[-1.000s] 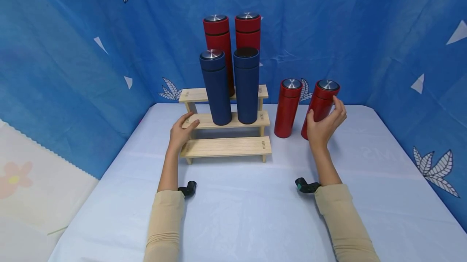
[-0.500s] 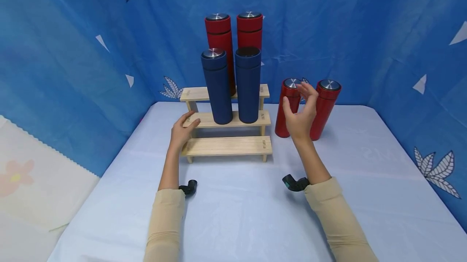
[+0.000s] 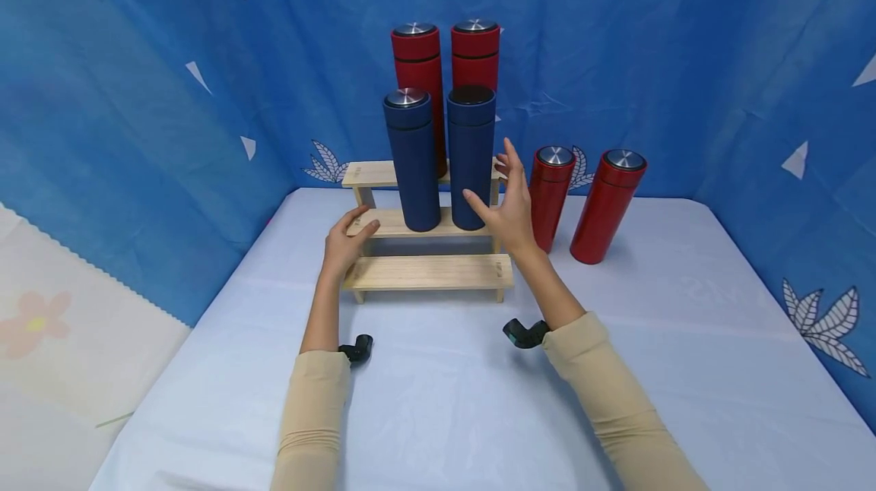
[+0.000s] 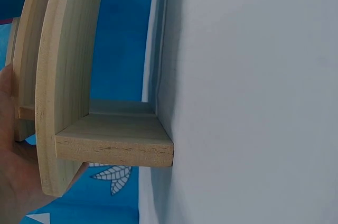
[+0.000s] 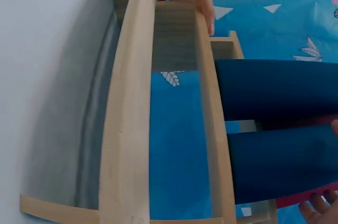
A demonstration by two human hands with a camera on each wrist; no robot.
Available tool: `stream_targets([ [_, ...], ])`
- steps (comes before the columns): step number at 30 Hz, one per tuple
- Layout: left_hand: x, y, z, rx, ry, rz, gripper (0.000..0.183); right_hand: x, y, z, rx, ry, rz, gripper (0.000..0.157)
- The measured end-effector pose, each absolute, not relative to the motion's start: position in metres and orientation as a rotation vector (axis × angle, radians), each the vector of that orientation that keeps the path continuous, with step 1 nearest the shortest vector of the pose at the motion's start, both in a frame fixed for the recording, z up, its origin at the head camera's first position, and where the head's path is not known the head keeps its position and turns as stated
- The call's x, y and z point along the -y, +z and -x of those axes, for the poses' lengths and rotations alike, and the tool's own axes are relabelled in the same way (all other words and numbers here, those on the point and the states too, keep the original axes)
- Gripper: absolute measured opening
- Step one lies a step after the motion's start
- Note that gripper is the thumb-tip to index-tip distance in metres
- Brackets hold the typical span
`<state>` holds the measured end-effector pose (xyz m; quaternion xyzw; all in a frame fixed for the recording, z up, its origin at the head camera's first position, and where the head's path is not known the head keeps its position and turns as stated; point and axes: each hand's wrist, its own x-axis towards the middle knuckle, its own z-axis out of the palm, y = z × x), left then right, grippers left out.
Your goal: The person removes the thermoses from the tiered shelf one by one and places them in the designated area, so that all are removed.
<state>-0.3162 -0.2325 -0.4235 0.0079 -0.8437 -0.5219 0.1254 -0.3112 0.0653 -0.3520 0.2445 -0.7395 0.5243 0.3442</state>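
A three-step wooden display stand (image 3: pixel 427 272) stands on the white table. My left hand (image 3: pixel 340 248) holds the left end of its middle step, with the thumb over the top. On that step stand two tall blue thermos bottles, the left one (image 3: pixel 414 164) with a silver lid and the right one (image 3: pixel 471 156) with a black lid. My right hand (image 3: pixel 512 213) is at the right blue bottle, thumb in front and fingers spread at its right side. In the right wrist view, its fingers (image 5: pixel 319 208) look apart from the bottle.
Two tall red thermos bottles, a left one (image 3: pixel 417 58) and a right one (image 3: pixel 475 54), stand on the top step behind. Two shorter red ones, a nearer (image 3: pixel 550 198) and a farther right (image 3: pixel 607 210), are on the table. A blue curtain (image 3: pixel 616 58) hangs behind.
My right hand has left the rightmost short red thermos and moved left, past the other one, to the right blue thermos. My left hand stays on the stand.
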Motion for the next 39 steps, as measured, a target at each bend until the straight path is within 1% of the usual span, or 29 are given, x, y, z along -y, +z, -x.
stream_targets([
  [10,0.233,-0.424,0.316,2.454,-1.516,-0.014,0.064,-0.058,-0.369,0.322,2.069,1.356,-0.634,0.1],
  [18,0.233,-0.425,0.318,2.435,-1.532,-0.005,0.061,-0.058,-0.374,0.326,2.08,1.321,-0.615,0.098],
  [26,0.233,-0.425,0.317,2.436,-1.534,0.0,0.064,-0.064,-0.379,0.312,2.02,1.24,-0.555,0.098],
  [34,0.233,-0.425,0.317,2.426,-1.536,-0.006,0.061,-0.076,-0.386,0.295,1.904,1.212,-0.575,0.101],
  [39,0.232,-0.425,0.317,2.43,-1.529,0.007,0.065,-0.083,-0.388,0.287,1.875,1.209,-0.577,0.101],
])
